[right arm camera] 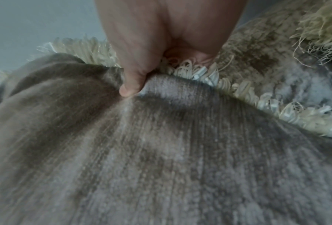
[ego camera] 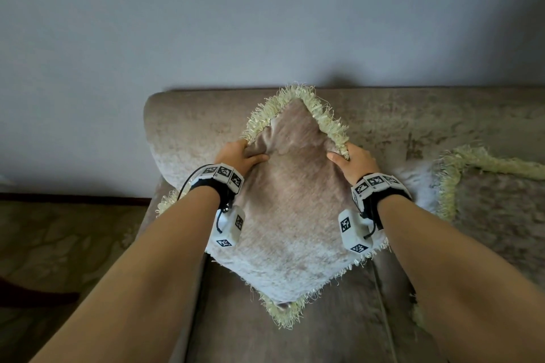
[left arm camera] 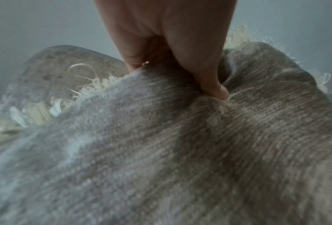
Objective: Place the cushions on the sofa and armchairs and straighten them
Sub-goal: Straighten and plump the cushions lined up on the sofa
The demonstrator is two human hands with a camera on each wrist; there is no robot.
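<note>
Cushions partly placed: fringed cushion [ego camera: 295, 209] stood on its corner at sofa [ego camera: 383, 115] left end, gripped by left hand [ego camera: 239, 155] and right hand [ego camera: 352, 160], fingers [left arm camera: 215, 89] pinching upper edges; second cushion [ego camera: 495, 203] lying alongside; straightening pending

Cushion [ego camera: 295, 215] on sofa [ego camera: 188, 115] — second cushion [ego camera: 495, 209] to its right.

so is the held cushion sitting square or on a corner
On a corner. The cushion stands like a diamond against the sofa back, one point up, one down; left hand and right hand grip its upper edges.
</note>
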